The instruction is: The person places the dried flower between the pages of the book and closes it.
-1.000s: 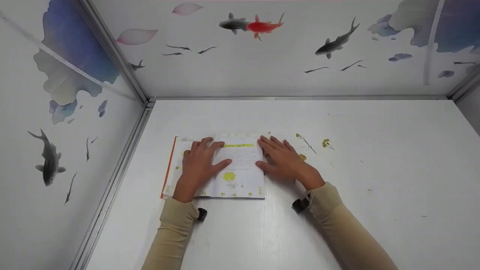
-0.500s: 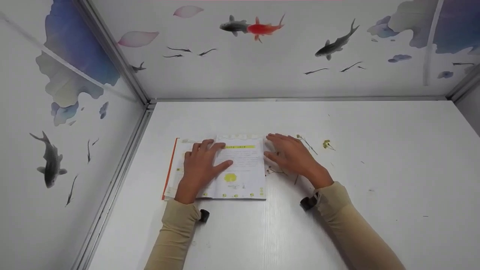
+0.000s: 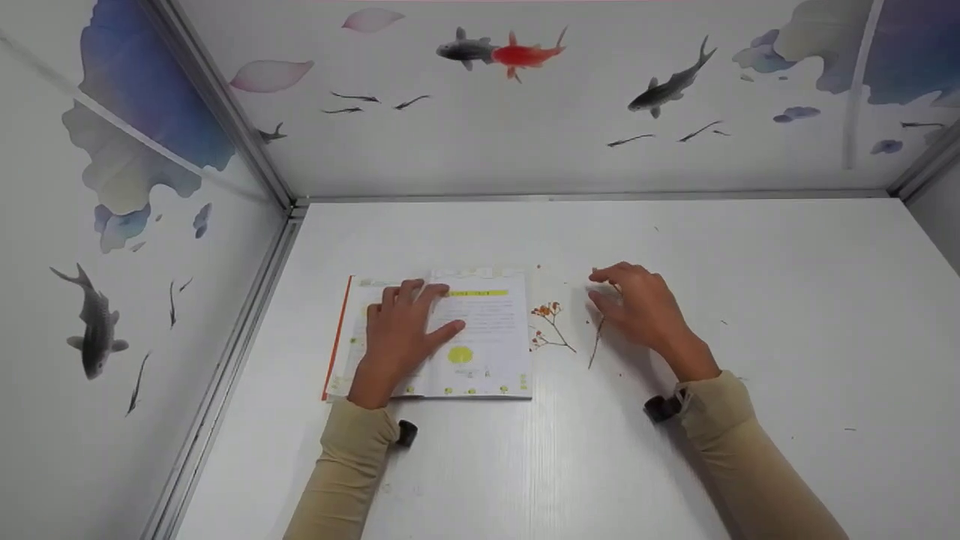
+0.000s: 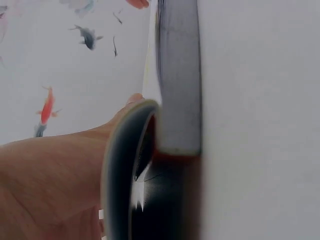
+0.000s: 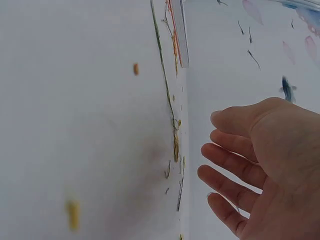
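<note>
An open book (image 3: 491, 334) with an orange cover edge lies on the white table. My left hand (image 3: 401, 326) rests across its left page and middle, fingers spread. The left wrist view shows the book's thick page edge (image 4: 180, 90) close to that hand. To the right of the book, my right hand (image 3: 646, 304) is raised over dried flower stems, fingers loosely bent. Nothing sits between its fingers in the right wrist view. A sprig with small orange blossoms (image 3: 553, 330) lies beside the book. Another thin stem (image 3: 596, 349) runs partly under the right hand in the head view.
Small dried bits, one yellow (image 5: 73, 215) and one orange (image 5: 136, 69), are scattered on the table (image 3: 540, 465). White walls painted with fish (image 3: 525, 54) stand at the back and left. A black wrist camera (image 3: 661, 409) is strapped at my right cuff.
My right hand has left the right page's edge and moved right over the stems. The orange sprig is uncovered, while the yellow flowers are now hidden. The left hand stays on the book.
</note>
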{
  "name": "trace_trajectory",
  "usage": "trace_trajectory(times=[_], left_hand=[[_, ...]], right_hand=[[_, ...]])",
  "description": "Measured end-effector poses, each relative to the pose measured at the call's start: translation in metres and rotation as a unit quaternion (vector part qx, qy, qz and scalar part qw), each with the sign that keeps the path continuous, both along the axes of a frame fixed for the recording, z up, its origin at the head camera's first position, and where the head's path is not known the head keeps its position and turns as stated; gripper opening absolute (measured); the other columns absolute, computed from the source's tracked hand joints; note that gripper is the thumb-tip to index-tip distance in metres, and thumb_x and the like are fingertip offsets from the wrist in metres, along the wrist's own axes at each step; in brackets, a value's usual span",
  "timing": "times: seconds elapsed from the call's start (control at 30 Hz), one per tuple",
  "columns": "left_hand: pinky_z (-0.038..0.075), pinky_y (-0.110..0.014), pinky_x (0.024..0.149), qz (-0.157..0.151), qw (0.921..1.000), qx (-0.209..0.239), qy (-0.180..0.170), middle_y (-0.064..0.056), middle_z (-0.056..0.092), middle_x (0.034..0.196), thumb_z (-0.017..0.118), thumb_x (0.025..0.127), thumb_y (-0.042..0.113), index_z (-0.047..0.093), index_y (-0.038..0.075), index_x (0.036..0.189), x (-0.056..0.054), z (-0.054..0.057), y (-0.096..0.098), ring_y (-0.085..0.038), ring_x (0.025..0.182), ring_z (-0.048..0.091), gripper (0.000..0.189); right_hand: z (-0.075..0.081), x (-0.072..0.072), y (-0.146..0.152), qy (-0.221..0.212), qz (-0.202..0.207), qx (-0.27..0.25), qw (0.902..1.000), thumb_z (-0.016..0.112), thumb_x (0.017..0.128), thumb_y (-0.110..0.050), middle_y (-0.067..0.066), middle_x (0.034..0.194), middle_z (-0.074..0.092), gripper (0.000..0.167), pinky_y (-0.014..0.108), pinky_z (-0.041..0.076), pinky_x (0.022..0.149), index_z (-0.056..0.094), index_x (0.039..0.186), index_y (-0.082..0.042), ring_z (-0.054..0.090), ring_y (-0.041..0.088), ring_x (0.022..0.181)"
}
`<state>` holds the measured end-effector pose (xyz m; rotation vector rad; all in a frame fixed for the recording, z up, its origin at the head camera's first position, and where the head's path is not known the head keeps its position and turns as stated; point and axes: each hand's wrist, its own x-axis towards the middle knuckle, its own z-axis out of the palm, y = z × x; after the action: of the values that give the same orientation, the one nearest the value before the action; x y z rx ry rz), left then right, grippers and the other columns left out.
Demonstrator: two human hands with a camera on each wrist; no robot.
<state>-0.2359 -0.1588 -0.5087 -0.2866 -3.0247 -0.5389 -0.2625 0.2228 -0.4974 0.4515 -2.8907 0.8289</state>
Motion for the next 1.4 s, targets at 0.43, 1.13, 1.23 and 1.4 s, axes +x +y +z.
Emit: trace_trajectory(times=[0.43, 1.13, 1.23, 1.4], left_hand=[[0.038, -0.067, 0.112, 0.007, 0.9997, -0.012, -0.021, -0.011, 0.045, 0.167, 0.067, 0.100, 0.067, 0.054, 0.032, 0.157, 0.000, 0.004, 0.002, -0.041, 0.148, 0.042, 0.068], [0.035, -0.065, 0.113, 0.008, 0.9996, -0.003, -0.028, -0.009, 0.043, 0.167, 0.065, 0.100, 0.070, 0.053, 0.035, 0.158, -0.003, 0.001, -0.002, -0.039, 0.149, 0.040, 0.068], [0.035, -0.065, 0.113, 0.009, 0.9996, -0.004, -0.026, -0.009, 0.043, 0.168, 0.064, 0.100, 0.070, 0.053, 0.035, 0.158, -0.002, 0.000, -0.001, -0.040, 0.149, 0.040, 0.068], [0.036, -0.065, 0.113, 0.011, 0.9997, -0.002, -0.023, -0.009, 0.044, 0.167, 0.066, 0.099, 0.069, 0.053, 0.035, 0.157, -0.002, 0.000, 0.001, -0.039, 0.149, 0.040, 0.069]], right_hand=[[0.002, 0.033, -0.013, -0.006, 0.063, 0.056, 0.9964, 0.083, 0.095, -0.019, 0.001, 0.088, 0.075, 0.008, 0.039, 0.053, 0.074, 0.083, 0.095, -0.011, 0.066, 0.018, 0.081], [0.003, 0.054, -0.034, 0.024, 0.058, 0.143, 0.9877, 0.070, 0.098, -0.006, 0.002, 0.075, 0.060, 0.012, 0.038, 0.043, 0.064, 0.070, 0.086, -0.007, 0.050, 0.018, 0.063], [0.002, 0.055, -0.033, 0.038, 0.067, 0.155, 0.9849, 0.067, 0.099, -0.004, 0.004, 0.074, 0.057, 0.013, 0.038, 0.041, 0.062, 0.066, 0.086, -0.005, 0.047, 0.019, 0.061], [-0.001, 0.054, -0.030, 0.040, 0.065, 0.168, 0.9829, 0.064, 0.101, -0.005, 0.006, 0.077, 0.057, 0.010, 0.041, 0.043, 0.063, 0.065, 0.091, -0.003, 0.048, 0.021, 0.063]])
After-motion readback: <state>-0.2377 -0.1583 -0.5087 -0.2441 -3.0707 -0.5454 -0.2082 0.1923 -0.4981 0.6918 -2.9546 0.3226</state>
